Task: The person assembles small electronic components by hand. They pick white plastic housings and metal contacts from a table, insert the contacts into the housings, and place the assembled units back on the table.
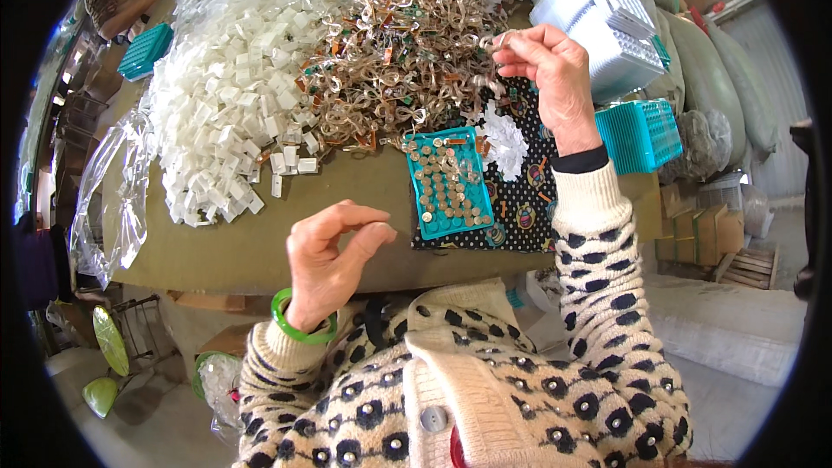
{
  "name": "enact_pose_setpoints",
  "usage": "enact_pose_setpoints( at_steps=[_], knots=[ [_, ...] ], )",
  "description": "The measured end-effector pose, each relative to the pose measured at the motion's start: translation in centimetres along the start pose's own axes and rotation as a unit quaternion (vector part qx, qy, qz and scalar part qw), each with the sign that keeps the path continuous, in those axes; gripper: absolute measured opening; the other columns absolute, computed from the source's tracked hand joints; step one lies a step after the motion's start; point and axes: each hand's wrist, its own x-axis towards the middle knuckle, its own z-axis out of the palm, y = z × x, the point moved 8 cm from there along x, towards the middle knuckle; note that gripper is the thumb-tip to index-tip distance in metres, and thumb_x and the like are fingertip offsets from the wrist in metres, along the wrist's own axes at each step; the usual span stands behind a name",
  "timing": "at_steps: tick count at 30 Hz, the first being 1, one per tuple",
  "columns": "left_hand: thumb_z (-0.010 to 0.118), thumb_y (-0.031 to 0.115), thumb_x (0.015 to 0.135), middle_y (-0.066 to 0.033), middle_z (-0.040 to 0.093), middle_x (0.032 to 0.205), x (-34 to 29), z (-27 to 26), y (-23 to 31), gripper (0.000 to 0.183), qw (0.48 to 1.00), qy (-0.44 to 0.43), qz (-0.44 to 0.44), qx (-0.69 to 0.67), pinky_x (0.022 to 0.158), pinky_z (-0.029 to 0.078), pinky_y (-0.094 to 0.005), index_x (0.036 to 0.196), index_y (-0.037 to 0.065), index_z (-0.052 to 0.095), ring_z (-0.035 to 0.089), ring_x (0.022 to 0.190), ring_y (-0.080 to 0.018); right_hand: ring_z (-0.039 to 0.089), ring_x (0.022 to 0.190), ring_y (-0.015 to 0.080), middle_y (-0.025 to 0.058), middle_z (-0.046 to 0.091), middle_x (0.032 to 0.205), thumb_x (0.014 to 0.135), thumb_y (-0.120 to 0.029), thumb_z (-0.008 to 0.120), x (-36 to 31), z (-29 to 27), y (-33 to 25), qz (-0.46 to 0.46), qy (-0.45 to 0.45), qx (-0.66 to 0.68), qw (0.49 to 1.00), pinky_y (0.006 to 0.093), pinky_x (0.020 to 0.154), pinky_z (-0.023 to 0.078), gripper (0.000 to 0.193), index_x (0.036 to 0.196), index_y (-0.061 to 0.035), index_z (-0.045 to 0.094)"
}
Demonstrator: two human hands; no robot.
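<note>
My right hand [548, 69] is at the right edge of a heap of small electronic parts with coiled pale wires [399, 52]. Its thumb and forefinger pinch a pale wire loop [487, 43], partly blended with the heap behind. My left hand [334, 247], with a green bangle [299, 329] at the wrist, hovers over the table's near edge. Its fingers are loosely curved, thumb apart from forefinger, and nothing shows between them. Between the hands lies a teal tray [419, 175] holding rows of small round metallic pieces, with a few wired parts on its upper right.
A big pile of small white plastic housings [225, 104] covers the left. White scraps [505, 143] lie beside the tray on a patterned dark cloth [529, 208]. White trays [607, 43] and teal trays [641, 134] are stacked right; another teal stack [146, 52] stands far left.
</note>
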Motion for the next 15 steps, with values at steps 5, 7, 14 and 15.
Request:
enact_pose_setpoints(
  at_steps=[5,7,14,15],
  knots=[
    [0.056,-0.017,0.080,-0.0173,0.068,0.077,0.0,-3.7,7.7,0.016,0.983,0.039,0.178,-0.031,0.055,0.049,-0.0254,0.092,-0.010,0.063,0.064,0.066,-0.0185,0.071,0.088,0.0298,0.0197,0.070,0.096,0.094,-0.008,0.056,-1.2,1.2,-1.0,0.015,-0.043,0.126,0.991,0.0366,0.069,0.060,0.011,0.093,-0.0003,0.064],
    [0.050,-0.017,0.079,-0.0189,0.068,0.075,-0.7,-5.0,11.3,0.021,0.959,0.030,0.279,-0.037,0.059,0.055,-0.0305,0.094,-0.010,0.063,0.068,0.068,-0.0256,0.071,0.079,0.0245,0.0147,0.070,0.087,0.092,-0.008,0.061,-1.5,1.5,-0.8,0.035,-0.014,0.113,0.993,0.0339,0.063,0.060,0.008,0.092,-0.0001,0.062],
    [0.054,0.008,0.092,-0.0153,0.062,0.076,-1.8,-5.5,18.3,0.014,0.879,0.035,0.437,0.185,0.057,0.052,-0.0333,0.093,-0.005,0.060,0.061,0.065,-0.0238,0.071,0.078,0.0242,0.0178,0.071,0.094,0.093,-0.009,0.057,-3.0,2.3,-1.1,0.083,-0.031,0.197,0.976,0.0330,0.065,0.059,0.010,0.091,-0.0007,0.062],
    [0.054,0.008,0.092,-0.0156,0.062,0.076,-1.5,-5.0,18.6,0.014,0.875,0.014,0.441,0.202,0.058,0.052,-0.0335,0.093,-0.005,0.060,0.061,0.065,-0.0240,0.071,0.076,0.0218,0.0157,0.071,0.090,0.093,-0.009,0.059,-3.3,2.4,-1.1,0.080,-0.025,0.192,0.978,0.0310,0.062,0.059,0.010,0.090,-0.0002,0.062]
  ],
)
